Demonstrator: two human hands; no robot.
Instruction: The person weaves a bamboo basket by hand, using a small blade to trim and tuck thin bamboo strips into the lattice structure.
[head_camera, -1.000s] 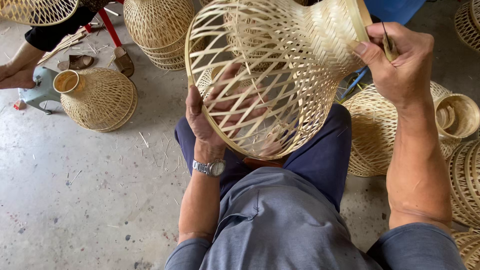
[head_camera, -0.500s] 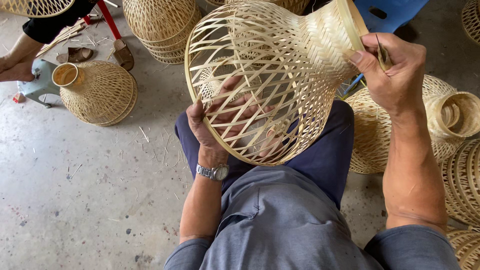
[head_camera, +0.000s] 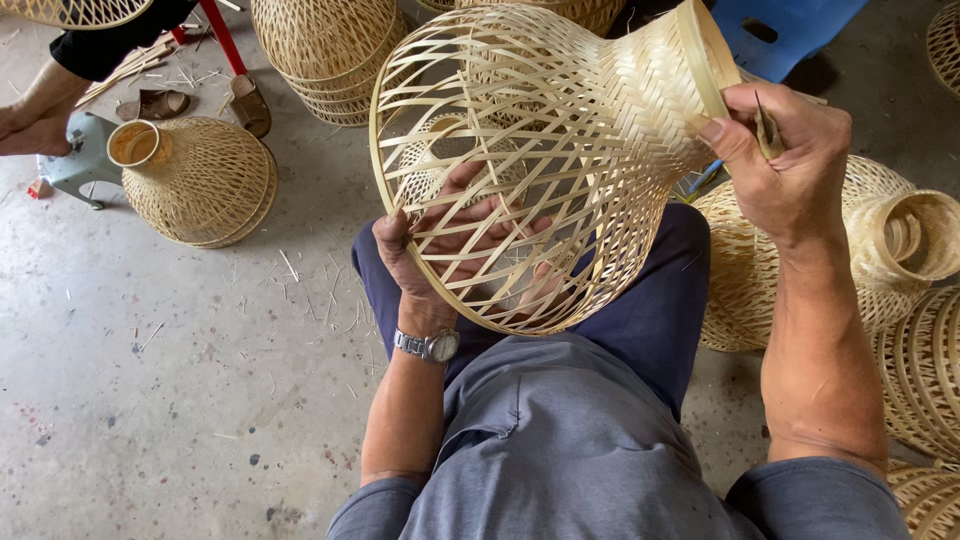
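A woven bamboo lampshade (head_camera: 540, 130), bell-shaped with an open lattice body and a tightly woven narrow neck, is held above my lap with its wide mouth towards me. My left hand (head_camera: 450, 240), with a metal wristwatch, reaches inside the mouth and its spread fingers press on the inner lattice, holding the shade up. My right hand (head_camera: 785, 165) sits at the neck rim on the right. Its thumb rests on the weave and its fingers grip a thin dark blade (head_camera: 765, 125) that points up.
A similar shade (head_camera: 200, 185) lies on the concrete floor at left, and a stack of shades (head_camera: 325, 50) stands behind it. More shades (head_camera: 890, 250) crowd my right side. A blue stool (head_camera: 790, 35) is at the top right. Another person's foot (head_camera: 40, 110) rests by a small grey stool (head_camera: 85, 160).
The shade has dropped slightly and its neck has tipped a little to the right. Both hands keep their places on it.
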